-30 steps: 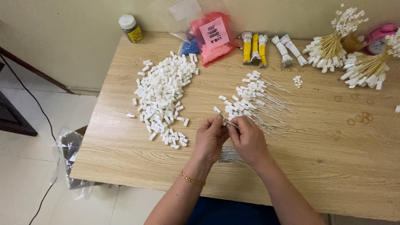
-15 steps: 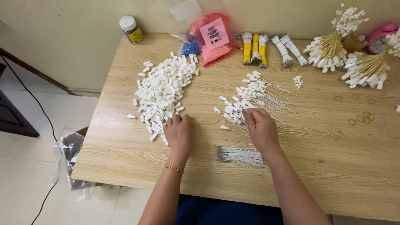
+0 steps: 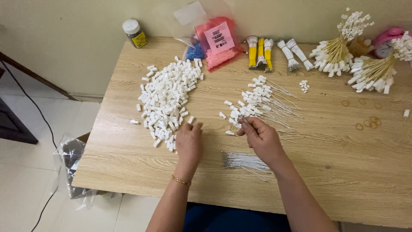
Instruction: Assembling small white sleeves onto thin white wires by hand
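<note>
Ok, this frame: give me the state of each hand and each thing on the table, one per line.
left hand: palm down, fingertips at a loose white plastic piece
right hand: pinching a thin wire
pile of white plastic pieces: loose, spread out
capped wires: fanned out, unbundled
bare wires: lying in a bunch
pink bag: lying flat; whether sealed, cannot tell
jar: upright, lid on
bundles at far right: tied

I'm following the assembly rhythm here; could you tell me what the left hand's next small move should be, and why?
Probably close the left hand on the white connector piece at its fingertips and carry it to the right hand, which pinches a thin wire beside the finished wires.
</note>
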